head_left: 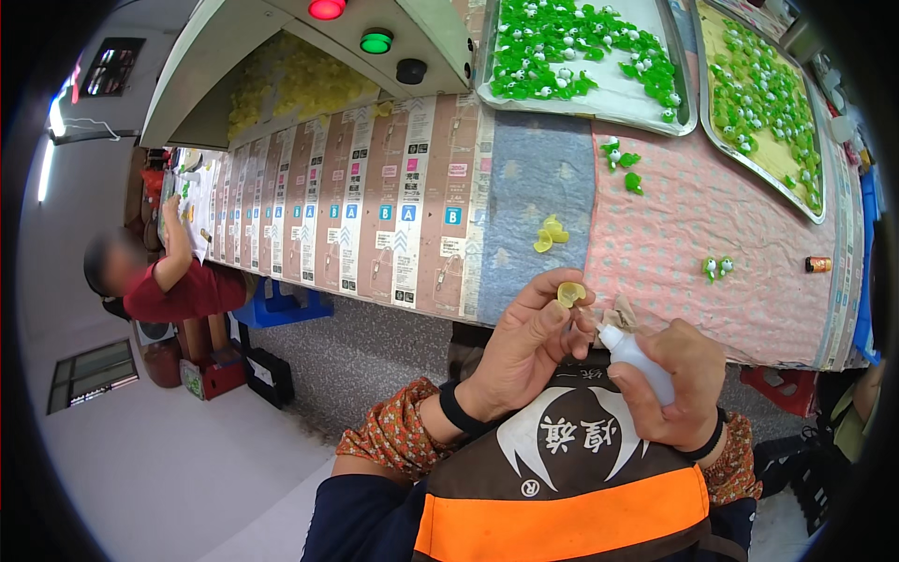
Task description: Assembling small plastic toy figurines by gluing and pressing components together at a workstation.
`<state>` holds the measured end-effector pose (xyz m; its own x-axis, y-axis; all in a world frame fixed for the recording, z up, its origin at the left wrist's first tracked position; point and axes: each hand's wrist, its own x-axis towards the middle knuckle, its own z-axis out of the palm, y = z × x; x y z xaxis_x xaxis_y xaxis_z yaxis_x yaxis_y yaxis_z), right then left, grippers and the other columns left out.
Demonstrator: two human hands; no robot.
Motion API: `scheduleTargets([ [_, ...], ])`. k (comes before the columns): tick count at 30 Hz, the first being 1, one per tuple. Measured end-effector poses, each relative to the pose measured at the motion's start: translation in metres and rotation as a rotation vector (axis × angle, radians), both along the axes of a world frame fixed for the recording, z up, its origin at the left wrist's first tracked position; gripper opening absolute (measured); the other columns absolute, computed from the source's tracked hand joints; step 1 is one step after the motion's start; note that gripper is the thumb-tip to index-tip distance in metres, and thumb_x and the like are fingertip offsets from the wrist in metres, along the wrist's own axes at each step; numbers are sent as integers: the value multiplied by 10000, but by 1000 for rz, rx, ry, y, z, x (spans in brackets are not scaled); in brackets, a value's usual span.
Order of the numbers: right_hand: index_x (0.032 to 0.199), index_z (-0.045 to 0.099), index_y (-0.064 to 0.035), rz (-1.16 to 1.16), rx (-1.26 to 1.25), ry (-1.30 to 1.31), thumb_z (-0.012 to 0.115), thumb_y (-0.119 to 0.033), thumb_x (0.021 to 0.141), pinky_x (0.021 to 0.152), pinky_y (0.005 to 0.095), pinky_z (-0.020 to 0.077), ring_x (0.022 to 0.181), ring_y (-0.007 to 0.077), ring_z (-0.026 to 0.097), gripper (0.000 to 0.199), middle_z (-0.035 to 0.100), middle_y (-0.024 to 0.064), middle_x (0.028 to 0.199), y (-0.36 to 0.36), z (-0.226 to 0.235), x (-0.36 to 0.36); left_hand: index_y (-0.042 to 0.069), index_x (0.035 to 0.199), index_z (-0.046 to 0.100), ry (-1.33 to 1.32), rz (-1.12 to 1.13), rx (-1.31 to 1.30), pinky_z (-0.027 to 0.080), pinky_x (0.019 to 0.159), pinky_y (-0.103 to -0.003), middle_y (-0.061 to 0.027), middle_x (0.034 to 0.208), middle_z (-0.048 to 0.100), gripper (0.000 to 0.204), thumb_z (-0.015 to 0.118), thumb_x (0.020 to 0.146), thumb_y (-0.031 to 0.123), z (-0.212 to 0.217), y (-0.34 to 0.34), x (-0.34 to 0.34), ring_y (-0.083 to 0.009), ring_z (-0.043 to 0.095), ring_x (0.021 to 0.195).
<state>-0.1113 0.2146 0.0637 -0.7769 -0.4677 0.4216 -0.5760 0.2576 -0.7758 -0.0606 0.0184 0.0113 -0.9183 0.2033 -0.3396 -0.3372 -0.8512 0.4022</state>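
Observation:
Between the fingertips of my left hand is a small yellow cup-shaped plastic piece, its hollow side showing. My right hand is wrapped round a white squeeze bottle, whose nozzle points up and left toward the yellow piece without touching it. A crumpled beige cloth lies just behind the nozzle. Beyond my left hand, a few loose yellow pieces rest on the blue cloth. Two small green-and-white figures stand on the pink cloth to the right, and several more green pieces lie farther back.
A metal tray of green-and-white pieces stands at the back, with a second tray to its right. At the left, a machine housing covers yellow pieces. A small orange-labelled bottle lies far right. Another person works at left.

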Motion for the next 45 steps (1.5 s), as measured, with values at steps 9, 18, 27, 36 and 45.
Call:
scheduleTargets([
  [9,965,621,9,-10,62,35,837,-98,708,456,338,400,505,250,519,352,641,118,766,1,-2,0,98,1304,520,-13,16,-189,540,750,-290,-58,1133,596,337,610,992,183,5,2,1,-150,614,999],
  [18,1090,593,13,-38,90,58,829,-115,756,529,326,449,598,234,574,428,645,123,829,14,2,-2,70,1307,519,-66,4,-262,543,760,-296,-55,1113,609,321,577,1012,184,11,1,-1,-146,615,987],
  [27,1289,503,11,-398,-361,-531,691,-161,901,898,314,481,978,153,587,464,553,88,1181,64,-1,-32,72,1334,496,-162,-63,-188,539,741,-292,-46,1119,626,355,559,1023,231,20,-7,-4,-146,612,972],
  [36,1231,538,-59,-553,94,-370,630,-44,887,976,308,428,1062,165,579,356,647,101,1192,120,-23,-70,96,1352,529,-242,-155,-119,524,733,-235,0,1093,608,370,567,1021,257,26,-7,-5,-69,595,918],
  [45,1312,518,-57,-700,204,-279,615,-56,898,989,329,417,1155,195,553,426,578,99,1297,131,-19,-66,83,1368,502,-226,-136,-105,521,727,-224,-11,1102,607,387,552,1028,262,27,-15,-5,-74,599,925],
])
